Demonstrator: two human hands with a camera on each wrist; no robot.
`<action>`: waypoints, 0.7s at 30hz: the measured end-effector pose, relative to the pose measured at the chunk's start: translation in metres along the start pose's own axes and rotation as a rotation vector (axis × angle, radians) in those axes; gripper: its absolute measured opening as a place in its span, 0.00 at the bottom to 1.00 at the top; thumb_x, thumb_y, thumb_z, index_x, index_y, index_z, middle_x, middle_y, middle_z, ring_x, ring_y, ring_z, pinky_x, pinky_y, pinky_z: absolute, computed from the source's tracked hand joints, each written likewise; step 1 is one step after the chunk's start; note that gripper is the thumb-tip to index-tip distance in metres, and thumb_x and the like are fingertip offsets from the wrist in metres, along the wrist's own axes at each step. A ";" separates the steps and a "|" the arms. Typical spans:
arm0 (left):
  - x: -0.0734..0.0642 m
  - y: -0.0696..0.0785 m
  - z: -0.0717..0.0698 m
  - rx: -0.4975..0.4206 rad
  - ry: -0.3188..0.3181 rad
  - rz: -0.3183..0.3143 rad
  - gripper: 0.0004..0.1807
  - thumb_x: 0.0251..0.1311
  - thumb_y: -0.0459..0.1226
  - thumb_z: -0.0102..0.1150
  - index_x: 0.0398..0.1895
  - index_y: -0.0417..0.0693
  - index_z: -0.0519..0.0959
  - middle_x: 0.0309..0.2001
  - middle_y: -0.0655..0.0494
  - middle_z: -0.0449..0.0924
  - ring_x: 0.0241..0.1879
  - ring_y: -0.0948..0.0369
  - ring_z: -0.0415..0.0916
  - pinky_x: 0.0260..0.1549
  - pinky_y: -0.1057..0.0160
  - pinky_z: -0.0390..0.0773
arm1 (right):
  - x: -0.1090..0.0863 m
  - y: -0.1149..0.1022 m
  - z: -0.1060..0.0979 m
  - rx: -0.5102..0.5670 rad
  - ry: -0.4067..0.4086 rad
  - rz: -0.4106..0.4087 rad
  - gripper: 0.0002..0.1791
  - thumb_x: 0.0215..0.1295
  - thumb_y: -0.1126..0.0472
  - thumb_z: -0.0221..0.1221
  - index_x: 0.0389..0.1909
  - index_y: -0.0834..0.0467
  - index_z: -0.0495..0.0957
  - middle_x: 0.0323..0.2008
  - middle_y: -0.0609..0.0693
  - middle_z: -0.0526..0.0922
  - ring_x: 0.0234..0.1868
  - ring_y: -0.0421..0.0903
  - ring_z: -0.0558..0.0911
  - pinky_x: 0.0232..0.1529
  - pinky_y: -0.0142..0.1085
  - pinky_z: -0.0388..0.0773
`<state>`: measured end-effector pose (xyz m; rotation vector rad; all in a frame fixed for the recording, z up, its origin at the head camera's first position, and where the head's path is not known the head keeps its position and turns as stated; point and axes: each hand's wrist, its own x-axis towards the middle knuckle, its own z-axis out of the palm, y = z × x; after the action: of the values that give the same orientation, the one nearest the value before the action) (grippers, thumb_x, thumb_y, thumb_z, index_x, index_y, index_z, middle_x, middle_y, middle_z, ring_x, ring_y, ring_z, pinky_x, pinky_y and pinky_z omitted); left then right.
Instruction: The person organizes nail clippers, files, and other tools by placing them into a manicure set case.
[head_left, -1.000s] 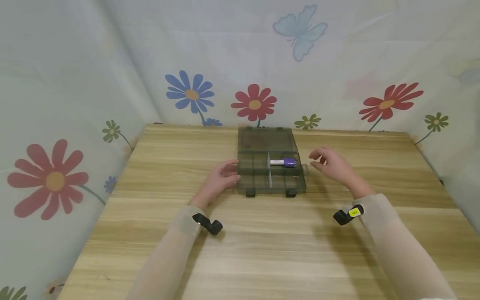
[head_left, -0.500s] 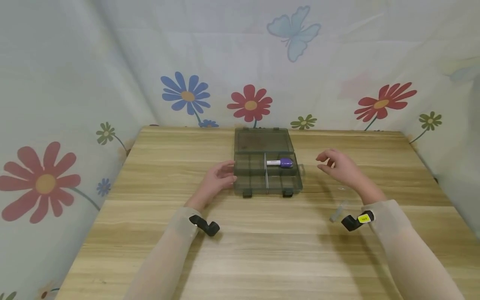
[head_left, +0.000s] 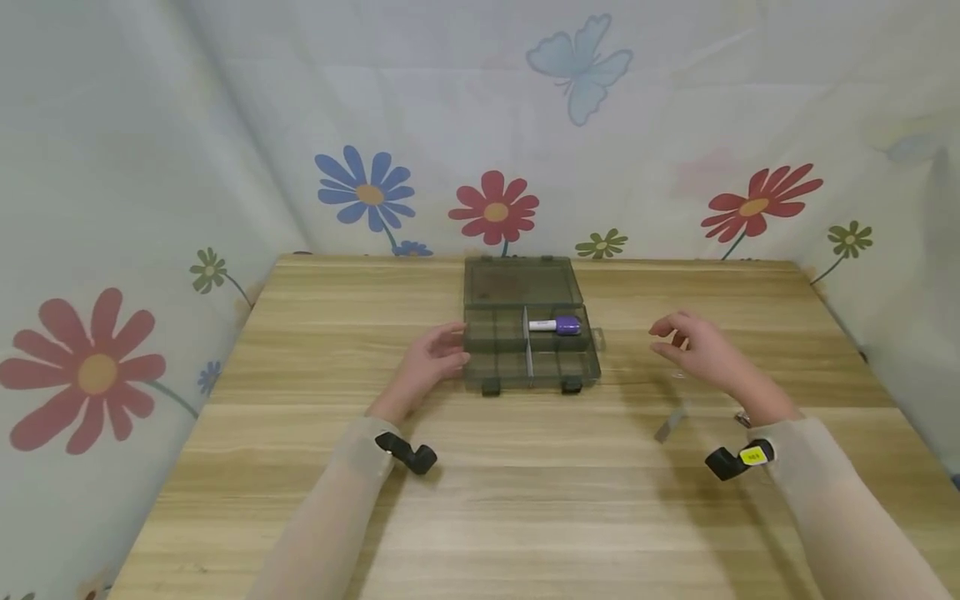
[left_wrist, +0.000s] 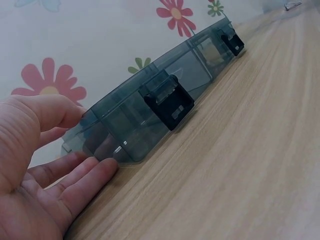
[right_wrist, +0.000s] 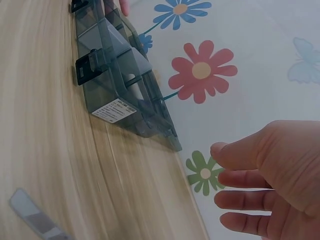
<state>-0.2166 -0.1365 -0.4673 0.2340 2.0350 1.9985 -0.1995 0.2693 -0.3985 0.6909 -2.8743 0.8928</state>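
Note:
A smoky translucent plastic box lies lid up and back near the table's far edge. In its back right compartment is a white and purple marker-like item. My left hand rests at the box's left side; in the left wrist view, fingertips touch the wall low down. To the right of the box, my right hand hovers with loosely bent fingers, nothing between them. A clear and grey flat strip lies on the table below that hand.
The wooden table meets a flowered curtain at the back. Near the right wrist lies a small shiny metal item, partly hidden. Two black latches face front on the box.
My right hand has moved right, away from the box, and the strip beneath it has come into view. The left hand has stayed at the box's side.

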 end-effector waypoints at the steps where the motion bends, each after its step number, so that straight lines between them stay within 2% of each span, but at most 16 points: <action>1: 0.000 0.000 0.000 -0.001 0.000 0.001 0.32 0.59 0.29 0.59 0.67 0.39 0.61 0.62 0.35 0.62 0.59 0.43 0.64 0.47 0.53 0.77 | -0.002 0.000 -0.001 -0.003 -0.001 0.000 0.07 0.59 0.70 0.60 0.39 0.67 0.77 0.37 0.60 0.76 0.32 0.50 0.75 0.26 0.36 0.74; 11: 0.001 0.000 -0.002 -0.004 0.013 0.005 0.32 0.59 0.29 0.58 0.67 0.39 0.60 0.63 0.35 0.62 0.60 0.42 0.64 0.46 0.54 0.77 | -0.021 0.007 -0.010 -0.049 -0.022 0.036 0.08 0.60 0.69 0.60 0.40 0.64 0.77 0.39 0.58 0.77 0.32 0.49 0.75 0.26 0.34 0.75; 21: 0.001 -0.002 -0.002 0.004 0.006 0.011 0.32 0.58 0.30 0.59 0.67 0.40 0.61 0.61 0.36 0.64 0.57 0.46 0.67 0.46 0.53 0.77 | -0.042 0.017 -0.011 -0.065 0.028 0.000 0.09 0.57 0.71 0.62 0.39 0.66 0.78 0.36 0.59 0.79 0.29 0.46 0.75 0.24 0.32 0.74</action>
<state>-0.2177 -0.1380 -0.4696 0.2403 2.0465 2.0041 -0.1697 0.3046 -0.4060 0.6672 -2.8644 0.7990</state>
